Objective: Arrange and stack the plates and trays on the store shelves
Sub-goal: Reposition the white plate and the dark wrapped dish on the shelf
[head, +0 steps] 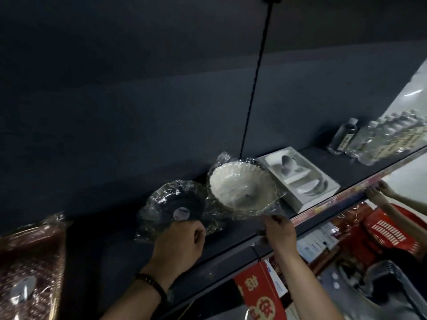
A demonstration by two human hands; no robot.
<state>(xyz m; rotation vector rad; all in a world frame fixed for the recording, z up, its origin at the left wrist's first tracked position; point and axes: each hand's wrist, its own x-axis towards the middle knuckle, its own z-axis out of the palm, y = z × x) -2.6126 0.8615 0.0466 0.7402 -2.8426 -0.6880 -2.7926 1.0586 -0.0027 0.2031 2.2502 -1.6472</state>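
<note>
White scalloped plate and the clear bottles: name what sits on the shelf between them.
Head view: a white boxed tableware set lies between the white scalloped plate and the clear bottles, then bare shelf.

The shelf (111,250) lies bare in a wide gap between the glittery tray (30,262) at the left and the wrapped dark plate (178,202), open from the front edge to the back wall (138,112). The dark plate and the wrapped white plate (242,188) crowd together, their film touching, with no way between them; the white plate's film also reaches the white box (300,179) beside it. A black cord (254,84) hangs down just behind the white plate, cutting the open space above it. Right of the box a bare stretch runs to the bottles (381,139). The left hand (182,241) and right hand (279,232) fill the front strip before the two plates; another person's hands (379,192) are at the shelf edge farther right.
</note>
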